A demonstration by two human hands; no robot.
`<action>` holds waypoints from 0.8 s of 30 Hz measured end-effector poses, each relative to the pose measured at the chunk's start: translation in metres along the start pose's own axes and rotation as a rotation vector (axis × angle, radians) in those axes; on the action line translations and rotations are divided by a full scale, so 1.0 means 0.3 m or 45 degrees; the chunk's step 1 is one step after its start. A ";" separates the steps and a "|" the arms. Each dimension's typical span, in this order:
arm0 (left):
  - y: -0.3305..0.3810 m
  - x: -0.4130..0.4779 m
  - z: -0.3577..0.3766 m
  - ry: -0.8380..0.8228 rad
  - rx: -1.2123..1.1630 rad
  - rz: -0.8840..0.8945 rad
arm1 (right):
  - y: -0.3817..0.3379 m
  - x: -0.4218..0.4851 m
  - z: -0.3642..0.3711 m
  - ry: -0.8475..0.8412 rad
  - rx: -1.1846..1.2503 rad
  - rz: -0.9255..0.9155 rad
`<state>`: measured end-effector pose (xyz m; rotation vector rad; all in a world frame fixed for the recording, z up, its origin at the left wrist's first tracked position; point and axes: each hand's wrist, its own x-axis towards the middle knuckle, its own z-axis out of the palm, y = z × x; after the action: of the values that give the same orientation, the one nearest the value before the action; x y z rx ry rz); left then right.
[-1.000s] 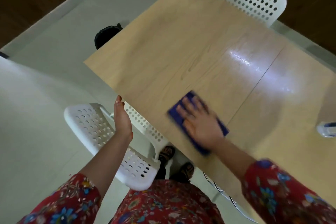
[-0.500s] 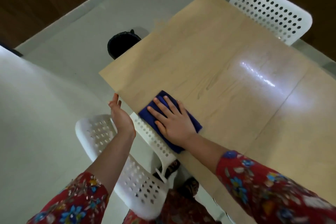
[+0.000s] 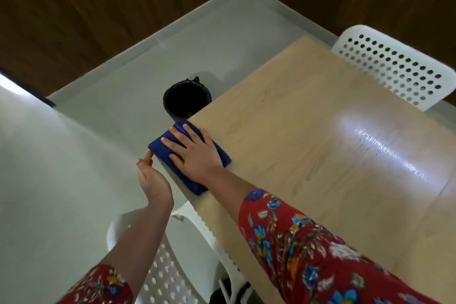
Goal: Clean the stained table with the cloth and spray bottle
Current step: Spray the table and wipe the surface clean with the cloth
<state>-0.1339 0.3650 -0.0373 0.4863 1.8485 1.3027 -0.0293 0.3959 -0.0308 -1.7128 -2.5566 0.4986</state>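
Note:
A folded dark blue cloth (image 3: 164, 149) lies at the near left corner of the light wooden table (image 3: 308, 143), partly hanging over the edge. My right hand (image 3: 195, 153) presses flat on the cloth with fingers spread. My left hand (image 3: 151, 179) is held just beside and below the table edge, palm turned toward the table, a fingertip touching the overhanging cloth. The spray bottle is not in view.
A black bin (image 3: 186, 99) stands on the grey floor just beyond the table corner. A white perforated chair (image 3: 394, 69) is at the far side, another white chair (image 3: 172, 266) sits close below my arms. Dark wood walls surround the room.
My right hand has slid the cloth left along the near edge to the table corner, where it now overhangs. My left hand followed alongside the edge. The view shifted left.

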 end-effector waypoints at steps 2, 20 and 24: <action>-0.016 0.016 0.020 0.043 0.159 0.163 | 0.129 0.010 -0.039 0.061 -0.026 0.088; 0.040 -0.020 0.419 -0.449 1.125 1.180 | 0.815 0.149 -0.251 0.132 -0.034 0.615; 0.068 -0.034 0.606 -0.732 1.200 1.272 | 0.819 0.120 -0.231 0.184 -0.011 0.311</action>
<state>0.0128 0.4749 -0.0409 2.2207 1.6084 0.5620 0.1904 0.5307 -0.0383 -1.9967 -2.2691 0.3557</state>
